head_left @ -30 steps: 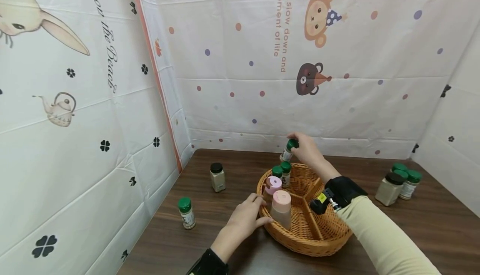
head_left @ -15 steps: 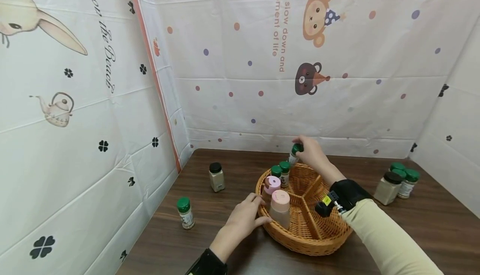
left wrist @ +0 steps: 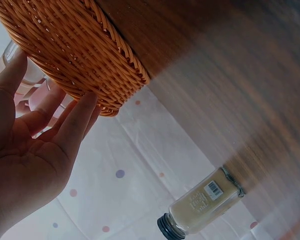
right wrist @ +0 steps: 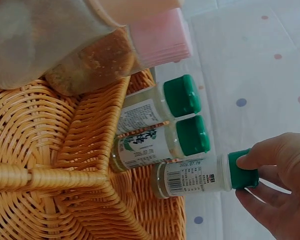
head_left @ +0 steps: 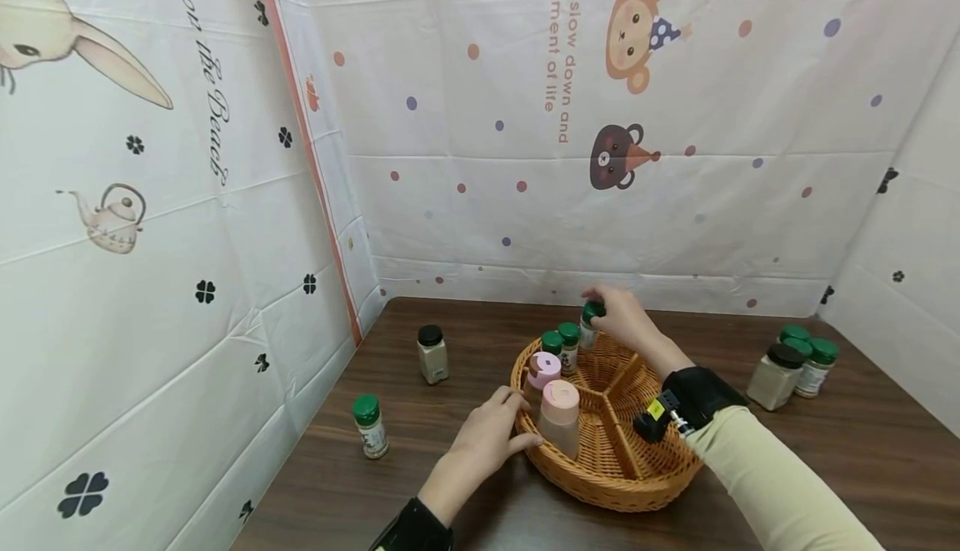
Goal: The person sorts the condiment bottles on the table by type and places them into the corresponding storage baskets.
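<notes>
My right hand (head_left: 621,318) pinches the green cap of a spice jar (right wrist: 194,177) between thumb and fingers. The jar's base is inside the far compartment of the round wicker basket (head_left: 600,497), beside two other green-capped spice jars (right wrist: 147,146). Whether its base touches the basket floor I cannot tell. My left hand (head_left: 480,438) holds the basket's left rim, thumb on the near side and fingers along the wall in the left wrist view. Close to that hand, in the left compartment, stand a bottle with a peach lid (head_left: 561,418) and a jar with a pink lid (head_left: 544,370).
Left of the basket stand a black-capped jar (head_left: 432,357) and a green-capped jar (head_left: 371,428). A group of green-capped jars (head_left: 817,368) and a black-capped jar (head_left: 776,380) stands at the right. Printed white cloth (head_left: 465,201) hangs behind the table.
My right hand has brought the spice jar from behind the basket over its far rim and lowered it inside. The left hand keeps its place on the rim.
</notes>
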A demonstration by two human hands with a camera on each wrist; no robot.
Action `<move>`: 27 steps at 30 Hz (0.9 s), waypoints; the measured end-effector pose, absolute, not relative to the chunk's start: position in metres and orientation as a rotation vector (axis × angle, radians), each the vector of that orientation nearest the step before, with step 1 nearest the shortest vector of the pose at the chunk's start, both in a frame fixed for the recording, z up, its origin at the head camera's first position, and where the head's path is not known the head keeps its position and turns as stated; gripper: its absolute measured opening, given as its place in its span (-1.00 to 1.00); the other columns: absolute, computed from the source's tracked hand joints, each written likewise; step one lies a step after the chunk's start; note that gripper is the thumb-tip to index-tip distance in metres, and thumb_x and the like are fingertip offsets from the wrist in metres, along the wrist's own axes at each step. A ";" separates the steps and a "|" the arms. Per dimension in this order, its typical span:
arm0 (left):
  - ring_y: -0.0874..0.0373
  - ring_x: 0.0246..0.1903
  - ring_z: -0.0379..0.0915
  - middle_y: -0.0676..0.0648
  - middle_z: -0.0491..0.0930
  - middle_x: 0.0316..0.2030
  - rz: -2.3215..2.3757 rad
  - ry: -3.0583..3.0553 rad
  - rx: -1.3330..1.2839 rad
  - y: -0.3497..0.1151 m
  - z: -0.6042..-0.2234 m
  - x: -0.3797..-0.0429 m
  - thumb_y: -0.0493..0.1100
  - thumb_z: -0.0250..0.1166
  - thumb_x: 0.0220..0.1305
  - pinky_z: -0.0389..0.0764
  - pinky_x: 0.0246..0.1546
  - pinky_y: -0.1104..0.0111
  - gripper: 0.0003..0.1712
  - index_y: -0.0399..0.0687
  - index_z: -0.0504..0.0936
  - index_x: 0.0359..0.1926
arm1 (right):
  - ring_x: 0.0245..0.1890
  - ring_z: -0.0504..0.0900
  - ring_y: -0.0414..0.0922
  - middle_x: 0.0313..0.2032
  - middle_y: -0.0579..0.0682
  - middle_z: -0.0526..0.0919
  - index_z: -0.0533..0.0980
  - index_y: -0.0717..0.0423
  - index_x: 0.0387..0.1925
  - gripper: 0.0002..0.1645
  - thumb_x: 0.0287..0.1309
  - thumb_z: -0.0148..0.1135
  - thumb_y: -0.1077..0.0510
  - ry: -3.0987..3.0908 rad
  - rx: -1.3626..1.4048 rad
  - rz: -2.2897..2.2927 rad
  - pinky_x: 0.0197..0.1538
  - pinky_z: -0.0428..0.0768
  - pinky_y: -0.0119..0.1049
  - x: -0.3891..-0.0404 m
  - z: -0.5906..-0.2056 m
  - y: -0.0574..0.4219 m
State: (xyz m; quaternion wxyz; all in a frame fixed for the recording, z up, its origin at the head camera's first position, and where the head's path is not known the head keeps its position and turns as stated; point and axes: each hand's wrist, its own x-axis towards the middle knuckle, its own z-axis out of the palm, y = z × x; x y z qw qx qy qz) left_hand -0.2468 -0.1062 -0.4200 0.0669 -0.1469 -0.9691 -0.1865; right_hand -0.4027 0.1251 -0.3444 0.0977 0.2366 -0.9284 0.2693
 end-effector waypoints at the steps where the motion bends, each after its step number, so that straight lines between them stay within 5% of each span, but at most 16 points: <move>1: 0.13 -0.19 0.59 -0.01 0.51 0.07 -0.564 -2.921 -0.443 -0.106 -0.420 -0.247 0.22 0.37 0.21 0.66 -0.20 0.31 -0.46 0.03 0.58 0.07 | 0.12 0.56 0.25 0.10 0.35 0.59 0.45 0.30 0.20 -0.53 0.25 0.17 0.38 -2.755 0.708 0.790 0.08 0.58 0.11 -0.403 -0.346 0.125; 13: 0.13 -0.22 0.57 -0.04 0.51 0.05 -0.576 -2.924 -0.448 -0.105 -0.419 -0.247 0.18 0.38 0.22 0.65 -0.22 0.30 -0.48 0.00 0.57 0.07 | 0.04 0.60 0.19 0.03 0.27 0.64 0.47 0.23 0.14 -0.58 0.24 0.17 0.40 -2.787 0.725 0.784 -0.08 0.58 -0.02 -0.404 -0.358 0.122; 27: 0.15 -0.22 0.57 -0.02 0.51 0.03 -0.578 -2.927 -0.451 -0.105 -0.420 -0.248 0.20 0.38 0.20 0.65 -0.22 0.31 -0.47 0.00 0.58 0.06 | 0.20 0.51 0.26 0.16 0.32 0.56 0.44 0.26 0.21 -0.58 0.34 0.11 0.33 -2.848 0.697 0.794 0.14 0.55 0.14 -0.401 -0.362 0.123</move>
